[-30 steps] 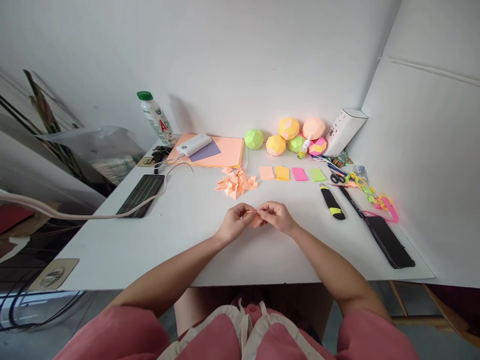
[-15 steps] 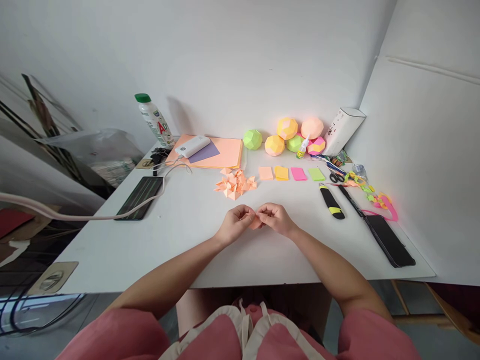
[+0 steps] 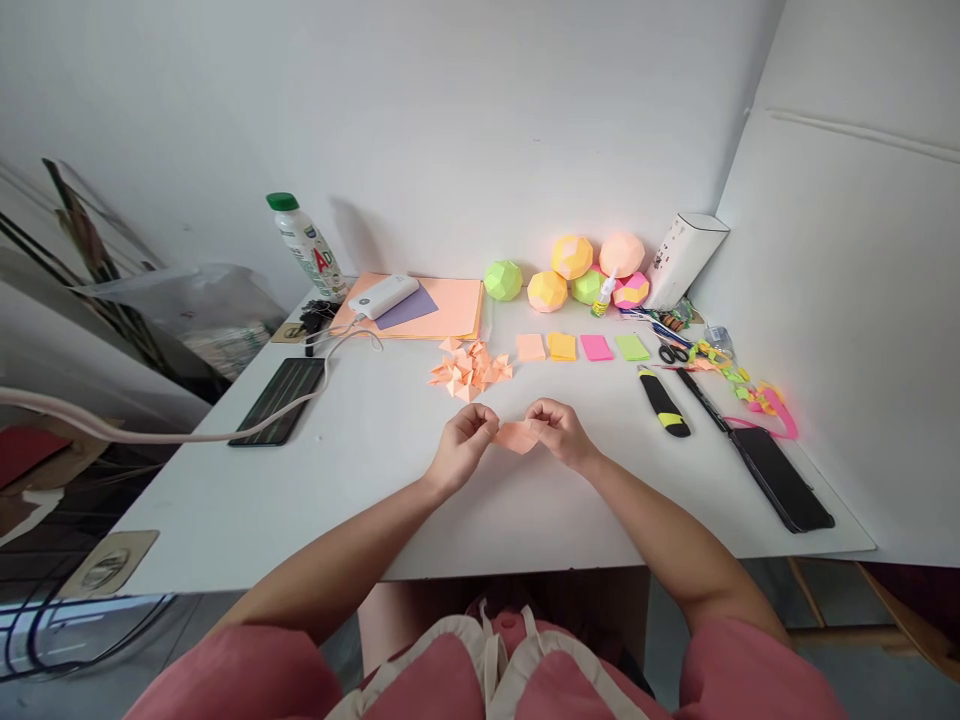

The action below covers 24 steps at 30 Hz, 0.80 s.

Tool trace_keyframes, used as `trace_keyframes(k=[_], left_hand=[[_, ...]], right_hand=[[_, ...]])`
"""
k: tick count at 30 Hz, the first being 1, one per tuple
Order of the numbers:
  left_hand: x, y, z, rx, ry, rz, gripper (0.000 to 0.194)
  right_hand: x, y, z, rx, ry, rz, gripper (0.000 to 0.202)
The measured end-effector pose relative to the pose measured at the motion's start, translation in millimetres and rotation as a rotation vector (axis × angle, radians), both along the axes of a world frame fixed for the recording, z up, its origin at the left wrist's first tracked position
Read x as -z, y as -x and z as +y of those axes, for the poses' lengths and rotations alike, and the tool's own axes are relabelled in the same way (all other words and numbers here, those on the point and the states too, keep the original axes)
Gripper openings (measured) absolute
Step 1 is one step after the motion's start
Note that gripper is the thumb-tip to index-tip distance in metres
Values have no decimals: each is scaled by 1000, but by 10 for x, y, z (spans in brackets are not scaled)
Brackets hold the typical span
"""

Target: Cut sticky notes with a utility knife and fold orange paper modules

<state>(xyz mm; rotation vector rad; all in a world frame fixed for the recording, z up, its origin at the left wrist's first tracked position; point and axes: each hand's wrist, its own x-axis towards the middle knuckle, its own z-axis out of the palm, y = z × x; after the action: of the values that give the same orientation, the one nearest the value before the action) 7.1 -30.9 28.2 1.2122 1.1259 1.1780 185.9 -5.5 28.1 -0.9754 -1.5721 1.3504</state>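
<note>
A small piece of peach paper [image 3: 516,436] spans the gap between my hands, just above the white table. My left hand [image 3: 465,442] pinches its left end between thumb and fingers. At the other end, my right hand [image 3: 559,434] has the paper pinched the same way. Beyond my hands lies a heap of folded peach paper pieces [image 3: 470,370]. Stacks of small square sheets stand in a row to its right: peach [image 3: 531,347], orange [image 3: 562,347], pink [image 3: 596,347] and green [image 3: 632,347].
Several faceted paper balls [image 3: 572,257] sit along the wall beside a small glue bottle [image 3: 604,294]. A utility knife [image 3: 663,402], scissors [image 3: 673,353] and a black case [image 3: 780,478] lie right. Leftward are a phone [image 3: 279,400], a cable, a power bank [image 3: 384,297] and a bottle [image 3: 307,245].
My hands have moved apart. The peach paper, mostly covered by my fingers before, now shows opened out between them.
</note>
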Motion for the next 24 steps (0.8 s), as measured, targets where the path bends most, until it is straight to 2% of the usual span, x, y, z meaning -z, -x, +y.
trace_keyframes(k=[6,12,18,24], left_hand=[[20,-5,13,178,18,80,25],[60,-14,17,159,-14,192,26],[51,-44,-21,191,-49,222,26],[52,-40,-5,117,-23,202,25]], right_hand=[[48,42,-44,-82,24,-47,7],[23,59,-55,-43,-104,-159,2],[-1,55,-36,1,-239,-227,6],[-12,20,16,133,-230,-224,10]])
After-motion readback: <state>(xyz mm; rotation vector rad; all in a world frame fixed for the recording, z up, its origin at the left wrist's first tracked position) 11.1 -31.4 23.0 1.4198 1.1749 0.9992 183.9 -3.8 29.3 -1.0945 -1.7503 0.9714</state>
